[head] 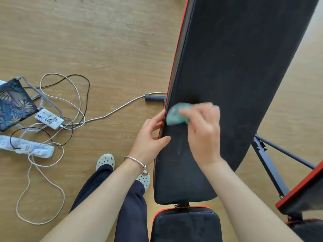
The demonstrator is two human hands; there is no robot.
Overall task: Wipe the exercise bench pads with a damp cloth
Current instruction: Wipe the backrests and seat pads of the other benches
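A white power strip [7, 143] lay at the left edge of the wooden floor [104, 41], with tangled cables [104, 116] beside a leaf-patterned pouch [14, 103].

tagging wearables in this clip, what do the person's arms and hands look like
No sleeves are in view on either arm, and no gloves on the left hand or right hand. A thin silver bangle with a small dangling ring circles the left wrist.
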